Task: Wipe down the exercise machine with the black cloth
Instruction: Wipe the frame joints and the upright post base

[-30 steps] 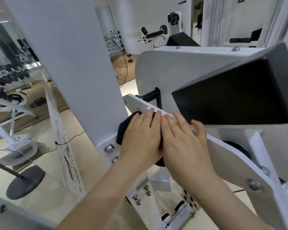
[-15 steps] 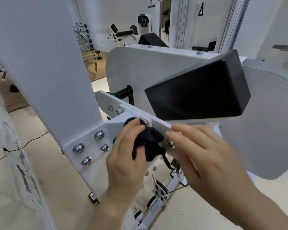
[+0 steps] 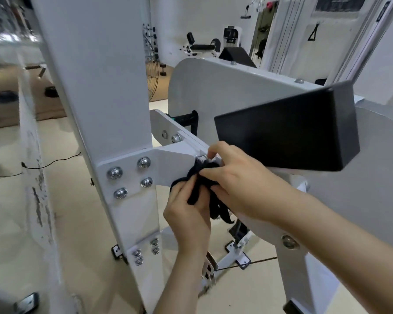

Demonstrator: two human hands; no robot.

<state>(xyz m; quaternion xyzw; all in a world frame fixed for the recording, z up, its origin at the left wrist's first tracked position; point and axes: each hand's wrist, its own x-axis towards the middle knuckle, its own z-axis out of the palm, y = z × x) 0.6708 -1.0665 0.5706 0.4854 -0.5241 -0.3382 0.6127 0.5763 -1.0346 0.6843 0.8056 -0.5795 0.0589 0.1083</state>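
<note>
The white exercise machine (image 3: pixel 95 91) fills the view, with a wide upright post, a bolted bracket plate (image 3: pixel 168 159) and a black pad (image 3: pixel 288 132) on the right. The black cloth (image 3: pixel 202 180) is bunched against the lower edge of the bracket arm, some of it hanging down. My left hand (image 3: pixel 188 211) grips the cloth from below. My right hand (image 3: pixel 234 177) pinches the cloth's upper part with curled fingers, just under the black pad.
A large white curved shield (image 3: pixel 213 91) stands behind the bracket. A black rubber handle (image 3: pixel 186 118) sticks out beside it. Machine feet and a cable (image 3: pixel 247 261) lie on the beige floor. A fan (image 3: pixel 152 71) and other gym machines stand farther back.
Both hands came off the top of the arm, where they lay flat, and dropped to its lower edge. The right hand, open half a second ago, now pinches the bunched cloth.
</note>
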